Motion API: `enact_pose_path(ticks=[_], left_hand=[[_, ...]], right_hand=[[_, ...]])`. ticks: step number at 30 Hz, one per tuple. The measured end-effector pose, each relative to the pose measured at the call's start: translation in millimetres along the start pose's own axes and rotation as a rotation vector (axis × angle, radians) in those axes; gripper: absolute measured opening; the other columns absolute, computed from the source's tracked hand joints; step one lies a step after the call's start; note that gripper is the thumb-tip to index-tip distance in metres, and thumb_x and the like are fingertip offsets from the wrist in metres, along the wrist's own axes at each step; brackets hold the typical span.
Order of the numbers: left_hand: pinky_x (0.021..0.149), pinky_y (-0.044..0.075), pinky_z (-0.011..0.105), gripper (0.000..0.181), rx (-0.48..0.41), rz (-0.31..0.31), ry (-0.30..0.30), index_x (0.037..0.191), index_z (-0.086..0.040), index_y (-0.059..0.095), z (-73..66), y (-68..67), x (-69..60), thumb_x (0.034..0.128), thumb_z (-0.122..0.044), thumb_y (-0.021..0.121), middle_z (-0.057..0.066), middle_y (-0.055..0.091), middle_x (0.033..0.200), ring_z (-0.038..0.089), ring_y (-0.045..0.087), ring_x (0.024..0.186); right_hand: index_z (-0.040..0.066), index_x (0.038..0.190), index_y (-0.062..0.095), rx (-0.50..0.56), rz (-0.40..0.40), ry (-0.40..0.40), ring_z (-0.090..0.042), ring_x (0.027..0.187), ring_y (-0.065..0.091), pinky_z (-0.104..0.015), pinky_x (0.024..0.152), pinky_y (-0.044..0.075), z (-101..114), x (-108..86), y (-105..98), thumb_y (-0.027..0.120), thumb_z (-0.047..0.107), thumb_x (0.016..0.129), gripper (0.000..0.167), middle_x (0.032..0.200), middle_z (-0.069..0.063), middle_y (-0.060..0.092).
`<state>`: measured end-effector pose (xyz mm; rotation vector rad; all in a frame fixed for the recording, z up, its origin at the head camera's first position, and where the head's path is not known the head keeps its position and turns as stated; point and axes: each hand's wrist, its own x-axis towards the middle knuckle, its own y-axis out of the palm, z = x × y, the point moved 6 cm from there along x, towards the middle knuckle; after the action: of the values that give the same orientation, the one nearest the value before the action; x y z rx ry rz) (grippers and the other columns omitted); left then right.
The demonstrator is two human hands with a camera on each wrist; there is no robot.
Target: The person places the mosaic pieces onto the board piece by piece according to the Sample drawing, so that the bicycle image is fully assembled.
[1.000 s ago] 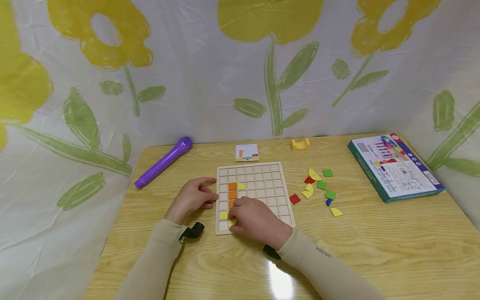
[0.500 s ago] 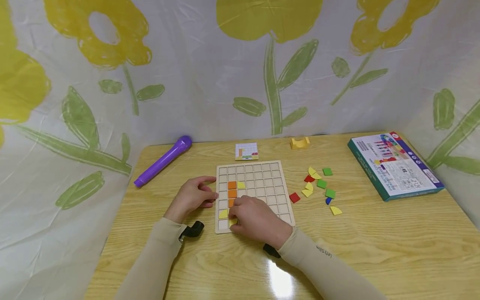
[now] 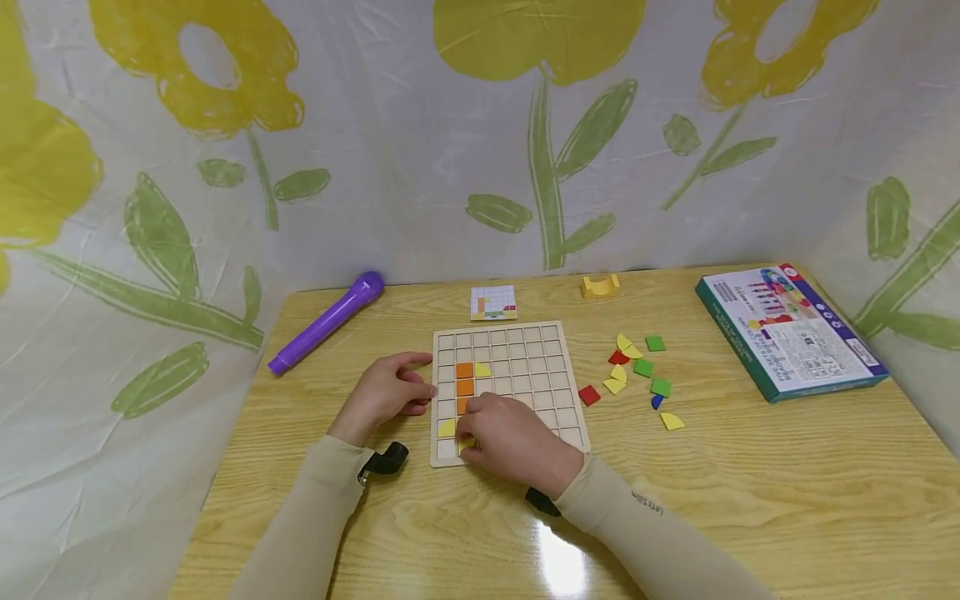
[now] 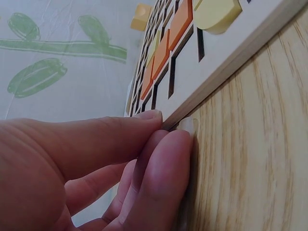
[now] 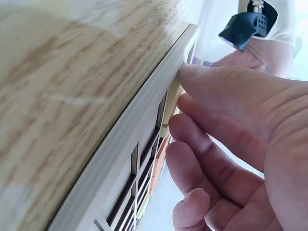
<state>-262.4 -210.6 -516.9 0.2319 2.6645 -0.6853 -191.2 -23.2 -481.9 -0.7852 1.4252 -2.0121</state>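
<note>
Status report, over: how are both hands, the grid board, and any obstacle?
Left hand gripping left edge of grid board. Right hand on yellow piece, nearest row. Loose pieces right of board; no obstruction seen.

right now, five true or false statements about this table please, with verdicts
1. The left hand touches the board. True.
2. The purple microphone lies on the board. False: it lies left of the board, on the table.
3. Three orange squares show on the board. True.
4. The right hand touches the microphone. False: it is at a yellow piece.
5. The box lies right of the loose green squares. True.
</note>
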Motion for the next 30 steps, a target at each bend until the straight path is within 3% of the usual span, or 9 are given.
enact_pose_path(ticks=[20,24,30], left_hand=[[0.076,0.069,0.031,0.062,0.022,0.005,-0.008,0.153,-0.016,0.060,-0.6,-1.8,1.4,0.0962,-0.010,0.083,0.015,0.067,0.114,0.020,0.074,0.084],[0.076,0.069,0.031,0.063,0.018,-0.001,-0.028,0.154,-0.018,0.060,0.2,-1.6,1.8,0.0960,-0.010,0.083,0.015,0.066,0.115,0.020,0.074,0.083],[0.077,0.069,0.030,0.064,0.025,0.002,-0.044,0.154,-0.019,0.059,0.6,-0.8,0.9,0.0957,-0.011,0.083,0.015,0.064,0.118,0.021,0.073,0.086]], right_hand=[[0.021,0.097,0.084,0.015,0.009,0.020,-0.012,0.092,0.066,-0.026,0.077,0.061,-5.6,0.5,-10.0,0.083,0.024,0.093,0.006,0.097,0.008,0.072],[0.019,0.098,0.085,0.077,-0.018,0.059,-0.013,0.093,0.067,-0.027,0.077,0.062,-18.9,-5.0,-18.1,0.081,0.021,0.094,0.006,0.098,0.006,0.073],[0.015,0.101,0.084,0.096,-0.054,0.196,-0.014,0.094,0.068,-0.033,0.082,0.063,-56.7,-31.1,-32.5,0.085,0.026,0.094,0.013,0.099,0.004,0.075]])
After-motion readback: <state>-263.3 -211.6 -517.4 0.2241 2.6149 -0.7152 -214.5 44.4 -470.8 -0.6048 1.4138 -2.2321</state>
